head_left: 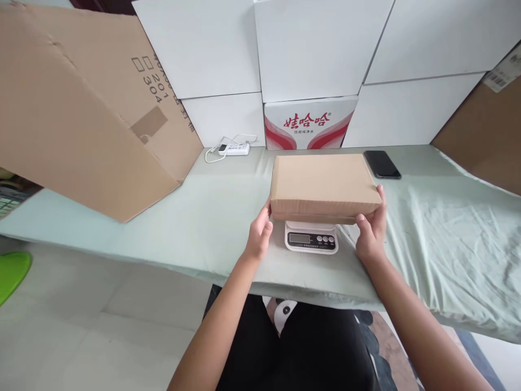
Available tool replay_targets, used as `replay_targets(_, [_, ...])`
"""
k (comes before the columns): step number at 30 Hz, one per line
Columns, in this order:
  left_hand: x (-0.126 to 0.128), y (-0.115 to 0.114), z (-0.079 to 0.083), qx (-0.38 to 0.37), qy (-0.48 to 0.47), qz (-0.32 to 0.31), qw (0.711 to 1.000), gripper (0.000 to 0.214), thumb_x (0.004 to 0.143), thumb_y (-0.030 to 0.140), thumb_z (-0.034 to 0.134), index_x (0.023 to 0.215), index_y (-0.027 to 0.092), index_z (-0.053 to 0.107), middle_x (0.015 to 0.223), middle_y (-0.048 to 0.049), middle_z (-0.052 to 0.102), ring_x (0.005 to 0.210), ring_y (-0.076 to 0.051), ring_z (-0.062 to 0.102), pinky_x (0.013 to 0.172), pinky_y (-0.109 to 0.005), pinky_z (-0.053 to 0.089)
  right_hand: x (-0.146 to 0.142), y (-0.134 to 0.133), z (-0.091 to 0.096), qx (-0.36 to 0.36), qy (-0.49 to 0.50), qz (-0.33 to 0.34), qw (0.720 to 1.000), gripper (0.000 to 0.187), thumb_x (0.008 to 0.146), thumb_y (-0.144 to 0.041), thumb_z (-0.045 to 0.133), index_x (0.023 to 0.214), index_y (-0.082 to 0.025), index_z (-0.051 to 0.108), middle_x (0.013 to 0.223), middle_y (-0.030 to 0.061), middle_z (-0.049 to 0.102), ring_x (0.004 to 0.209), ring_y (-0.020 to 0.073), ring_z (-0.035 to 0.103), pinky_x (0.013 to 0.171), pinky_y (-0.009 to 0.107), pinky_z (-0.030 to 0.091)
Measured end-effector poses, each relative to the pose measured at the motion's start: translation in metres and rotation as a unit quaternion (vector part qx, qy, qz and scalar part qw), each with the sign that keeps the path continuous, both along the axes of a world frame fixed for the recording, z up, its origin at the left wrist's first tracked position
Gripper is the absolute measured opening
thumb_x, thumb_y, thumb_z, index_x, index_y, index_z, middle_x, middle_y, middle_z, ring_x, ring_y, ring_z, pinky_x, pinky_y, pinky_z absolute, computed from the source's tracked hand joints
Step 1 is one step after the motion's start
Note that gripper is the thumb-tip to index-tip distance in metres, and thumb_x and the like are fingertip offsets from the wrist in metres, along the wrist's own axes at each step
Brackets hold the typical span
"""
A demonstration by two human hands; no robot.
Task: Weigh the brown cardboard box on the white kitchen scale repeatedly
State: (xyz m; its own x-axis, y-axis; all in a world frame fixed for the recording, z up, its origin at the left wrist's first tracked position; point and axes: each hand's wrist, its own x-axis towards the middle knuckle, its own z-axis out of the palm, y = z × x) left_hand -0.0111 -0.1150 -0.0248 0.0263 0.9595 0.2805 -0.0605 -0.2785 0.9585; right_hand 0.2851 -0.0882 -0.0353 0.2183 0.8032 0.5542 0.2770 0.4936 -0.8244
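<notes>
A flat brown cardboard box (323,184) lies on a small white digital scale (311,238), whose display and buttons show below the box's near edge. My left hand (259,234) presses against the box's near left corner, fingers curled along its side. My right hand (372,228) grips the near right corner, thumb on the front edge and fingers up the side. Both hands hold the box.
The table is covered with a pale green cloth (443,239). A big tilted cardboard box (81,108) fills the left. A black phone (381,164) lies at the back right, a white power strip (233,147) at the back. White boxes line the wall.
</notes>
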Motion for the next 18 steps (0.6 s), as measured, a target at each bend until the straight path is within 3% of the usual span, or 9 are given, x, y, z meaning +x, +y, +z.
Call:
replay_targets(8, [0.000, 0.002, -0.003, 0.027, -0.004, -0.009, 1.000, 0.104, 0.101, 0.094, 0.054, 0.177, 0.023, 0.054, 0.190, -0.0168, 0.047, 0.182, -0.045, 0.035, 0.149, -0.059, 0.034, -0.002, 0.005, 0.005, -0.008, -0.011, -0.035, 0.999, 0.092, 0.096, -0.071, 0.067, 0.174, -0.028, 0.045, 0.170, 0.0175, 0.059, 0.163, 0.0464, 0.054, 0.139, 0.077, 0.040])
replay_targets(14, [-0.001, 0.002, -0.009, 0.032, -0.003, -0.001, 0.999, 0.102, 0.101, 0.093, 0.056, 0.177, 0.024, 0.055, 0.189, -0.0162, 0.048, 0.181, -0.044, 0.037, 0.149, -0.058, 0.036, 0.000, 0.006, 0.002, 0.006, -0.006, -0.043, 0.999, 0.084, 0.096, -0.072, 0.066, 0.171, -0.036, 0.050, 0.172, 0.0134, 0.058, 0.162, 0.0443, 0.055, 0.137, 0.076, 0.042])
replay_targets(18, [-0.003, 0.004, -0.013, 0.041, -0.011, 0.031, 0.999, 0.101, 0.102, 0.090, 0.058, 0.179, 0.024, 0.051, 0.193, -0.0151, 0.042, 0.182, -0.042, 0.034, 0.151, -0.056, 0.032, 0.003, 0.008, 0.000, 0.014, 0.022, -0.045, 0.999, 0.085, 0.098, -0.075, 0.060, 0.174, -0.038, 0.048, 0.161, 0.0149, 0.065, 0.149, 0.0425, 0.065, 0.126, 0.074, 0.051])
